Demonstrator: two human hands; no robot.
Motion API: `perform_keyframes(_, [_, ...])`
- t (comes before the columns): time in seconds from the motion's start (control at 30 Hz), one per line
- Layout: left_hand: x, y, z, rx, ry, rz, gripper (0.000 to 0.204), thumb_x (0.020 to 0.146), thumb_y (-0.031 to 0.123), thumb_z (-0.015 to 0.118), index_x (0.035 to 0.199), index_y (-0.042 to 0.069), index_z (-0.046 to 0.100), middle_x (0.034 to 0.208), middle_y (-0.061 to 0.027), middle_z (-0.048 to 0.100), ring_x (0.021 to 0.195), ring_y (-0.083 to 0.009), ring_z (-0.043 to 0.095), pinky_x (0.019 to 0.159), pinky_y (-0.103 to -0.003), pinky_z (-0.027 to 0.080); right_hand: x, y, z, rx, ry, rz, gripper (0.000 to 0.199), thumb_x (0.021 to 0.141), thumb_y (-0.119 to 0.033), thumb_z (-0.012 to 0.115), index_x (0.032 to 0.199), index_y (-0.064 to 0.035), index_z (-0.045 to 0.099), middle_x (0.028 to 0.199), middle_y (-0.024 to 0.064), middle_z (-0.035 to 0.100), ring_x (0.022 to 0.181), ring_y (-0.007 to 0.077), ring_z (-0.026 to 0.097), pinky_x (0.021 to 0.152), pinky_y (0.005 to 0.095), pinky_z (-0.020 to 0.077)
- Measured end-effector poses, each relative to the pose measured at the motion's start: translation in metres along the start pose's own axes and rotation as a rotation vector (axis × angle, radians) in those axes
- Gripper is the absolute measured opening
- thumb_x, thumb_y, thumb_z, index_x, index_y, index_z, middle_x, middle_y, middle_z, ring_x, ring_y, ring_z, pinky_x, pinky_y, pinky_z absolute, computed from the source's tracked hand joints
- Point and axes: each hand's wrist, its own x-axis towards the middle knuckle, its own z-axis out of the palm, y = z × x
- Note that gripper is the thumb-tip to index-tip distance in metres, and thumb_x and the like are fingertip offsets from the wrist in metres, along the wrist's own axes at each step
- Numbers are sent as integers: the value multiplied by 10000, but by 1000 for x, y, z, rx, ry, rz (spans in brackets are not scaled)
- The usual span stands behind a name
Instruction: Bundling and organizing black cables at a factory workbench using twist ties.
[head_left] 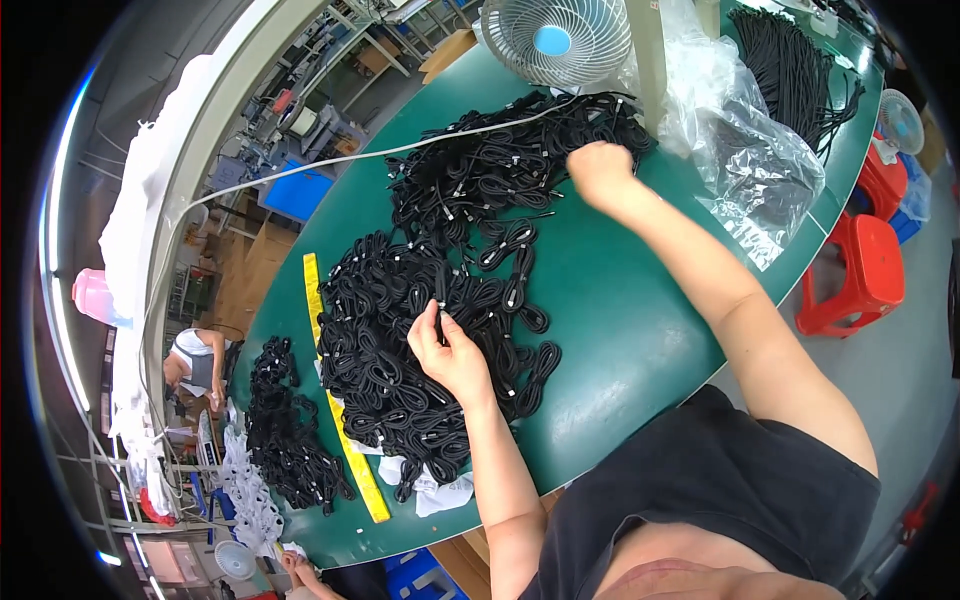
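near heap (375, 335), coiled, right of strip (366, 484), looked done | far heap (480, 172), farther right, seemed pending | left grip (455, 362) pinched cable (441, 308) right of strip | right grip (602, 174) curled at far heap, contents unclear

This is a factory workshop for cable work. A long, glossy green-topped worktable (620, 330) carries large heaps of coiled black cables (380, 345) and a sheaf of long, straight black cables (785, 75). Beyond stand metal-framed benches bearing equipment (330, 75); red plastic stools (868, 262), a white wire-caged fan (552, 40) and an aproned co-worker (200, 360) surround it.
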Motion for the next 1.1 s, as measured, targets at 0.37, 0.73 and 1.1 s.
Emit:
perform_keyframes(0.37, [-13,14,18,-519,-511,-427,214,886,117,521,1036,-14,600,933,-88,627,730,-100,572,615,-212,449,-37,48,-3,379,-35,142,235,746,-228,571,782,-7,641,813,166,644,797,323,629,685,401,507])
perform_keyframes(0.73, [-14,45,20,-1307,-753,-537,375,892,283,520,1142,5,502,1058,-108,581,790,-132,576,531,-215,415,-136,-12,-92,1160,-43,-486,171,794,-165,614,826,3,601,758,104,591,614,220,583,575,322,467])
perform_keyframes(1.1, [-9,42,-3,-1236,-643,-444,369,859,189,585,1168,12,485,979,-42,578,730,-77,527,575,-197,404,-133,-47,-108,911,232,-776,99,768,-99,581,783,-6,551,751,110,528,680,275,585,569,378,479])
